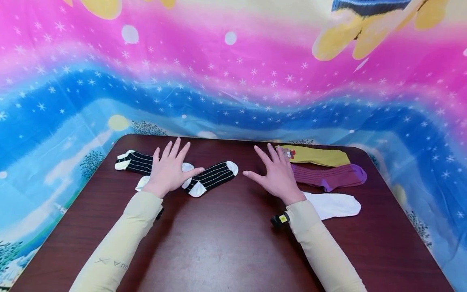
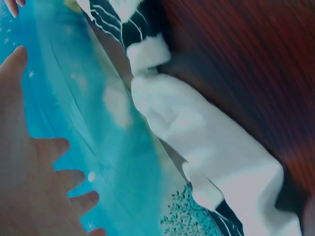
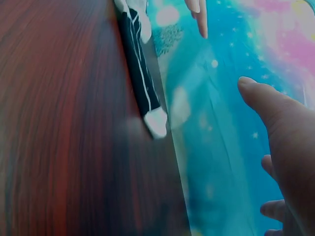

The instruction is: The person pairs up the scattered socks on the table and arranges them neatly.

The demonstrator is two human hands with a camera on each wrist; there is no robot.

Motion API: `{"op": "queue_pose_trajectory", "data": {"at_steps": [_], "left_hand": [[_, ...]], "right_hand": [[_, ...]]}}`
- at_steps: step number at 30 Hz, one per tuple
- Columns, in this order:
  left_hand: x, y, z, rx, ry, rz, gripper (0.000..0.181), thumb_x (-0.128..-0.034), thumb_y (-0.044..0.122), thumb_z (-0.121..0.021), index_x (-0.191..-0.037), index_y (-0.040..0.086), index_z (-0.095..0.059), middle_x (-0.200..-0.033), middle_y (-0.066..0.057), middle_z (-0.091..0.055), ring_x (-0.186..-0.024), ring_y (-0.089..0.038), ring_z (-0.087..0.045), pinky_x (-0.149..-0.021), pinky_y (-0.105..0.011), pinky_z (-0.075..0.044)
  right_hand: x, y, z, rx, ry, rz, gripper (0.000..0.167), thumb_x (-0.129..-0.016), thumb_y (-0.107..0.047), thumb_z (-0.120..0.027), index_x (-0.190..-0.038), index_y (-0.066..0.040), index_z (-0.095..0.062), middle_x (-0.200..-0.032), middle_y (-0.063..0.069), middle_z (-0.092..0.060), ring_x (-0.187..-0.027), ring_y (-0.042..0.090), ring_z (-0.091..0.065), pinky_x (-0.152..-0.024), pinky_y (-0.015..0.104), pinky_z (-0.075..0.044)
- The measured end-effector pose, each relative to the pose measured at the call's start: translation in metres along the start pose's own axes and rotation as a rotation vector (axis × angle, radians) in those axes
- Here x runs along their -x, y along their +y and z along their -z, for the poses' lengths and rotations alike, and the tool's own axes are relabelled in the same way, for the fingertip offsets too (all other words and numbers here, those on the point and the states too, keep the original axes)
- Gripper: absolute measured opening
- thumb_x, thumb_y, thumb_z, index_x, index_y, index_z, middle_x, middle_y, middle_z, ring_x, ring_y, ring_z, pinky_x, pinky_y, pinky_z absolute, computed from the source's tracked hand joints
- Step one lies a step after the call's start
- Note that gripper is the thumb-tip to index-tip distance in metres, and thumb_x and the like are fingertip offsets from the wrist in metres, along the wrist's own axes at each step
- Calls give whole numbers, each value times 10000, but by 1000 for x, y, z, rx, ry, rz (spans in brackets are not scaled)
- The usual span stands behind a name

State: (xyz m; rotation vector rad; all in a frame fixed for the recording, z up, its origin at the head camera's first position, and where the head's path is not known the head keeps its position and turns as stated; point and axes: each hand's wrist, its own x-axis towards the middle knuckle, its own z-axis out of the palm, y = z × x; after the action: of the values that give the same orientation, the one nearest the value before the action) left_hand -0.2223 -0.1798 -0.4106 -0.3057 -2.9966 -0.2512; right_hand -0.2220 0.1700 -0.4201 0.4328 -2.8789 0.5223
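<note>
My left hand (image 1: 168, 172) is held above the left part of the table, fingers spread and straight, holding nothing. Under it lies a white sock (image 2: 197, 132), mostly hidden by the hand in the head view. A black sock with white stripes (image 1: 136, 163) lies to its left, and a second black striped sock (image 1: 215, 176) to its right. My right hand (image 1: 275, 174) hovers with spread fingers left of a mustard sock (image 1: 321, 156) with an animal figure, a maroon sock (image 1: 321, 176) with purple heel and toe, and a white sock (image 1: 335, 205).
The socks lie on a dark brown wooden table (image 1: 219, 247) with rounded far corners. A colourful printed cloth (image 1: 233, 81) hangs behind it and along both sides. Black bands (image 1: 280, 219) sit at the wrists.
</note>
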Motion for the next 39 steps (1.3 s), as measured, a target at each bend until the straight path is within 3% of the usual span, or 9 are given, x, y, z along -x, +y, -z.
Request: {"op": "queue_pose_trajectory", "data": {"at_steps": [7, 19, 33, 39], "left_hand": [[9, -15, 6, 18, 9, 16, 1042, -867, 821, -496, -1631, 157, -250, -1677, -176, -122, -1509, -423, -115, -1147, -658, -32], [26, -36, 16, 21, -19, 43, 1063, -861, 811, -527, -1623, 118, -263, -1661, -215, -147, -1496, -446, -128, -1127, -686, -31], [23, -56, 44, 4, 18, 44, 1051, -877, 801, -508, -1619, 98, -262, -1652, -238, -158, -1484, -472, -145, -1118, -696, -21], [24, -65, 50, 49, -32, 48, 1035, -893, 761, -541, -1619, 84, -248, -1650, -244, -154, -1477, -486, -149, -1109, -705, -30]], "right_hand": [[-11, -20, -4, -32, -5, 38, 907, -852, -776, -592, -1608, -366, -305, -1678, 96, -174, -1524, 400, -76, -1124, 699, -157], [-27, -46, -14, -74, -43, 90, 915, -845, -831, -521, -1610, -388, -283, -1686, 82, -147, -1531, 367, -66, -1151, 649, -162], [-63, -88, 2, -74, -72, 147, 907, -859, -819, -517, -1613, -378, -275, -1681, 74, -170, -1537, 323, -66, -1178, 594, -145], [-72, -105, -7, -141, -143, 185, 842, -922, -765, -483, -1619, -340, -279, -1678, 78, -185, -1539, 299, -84, -1181, 579, -149]]}}
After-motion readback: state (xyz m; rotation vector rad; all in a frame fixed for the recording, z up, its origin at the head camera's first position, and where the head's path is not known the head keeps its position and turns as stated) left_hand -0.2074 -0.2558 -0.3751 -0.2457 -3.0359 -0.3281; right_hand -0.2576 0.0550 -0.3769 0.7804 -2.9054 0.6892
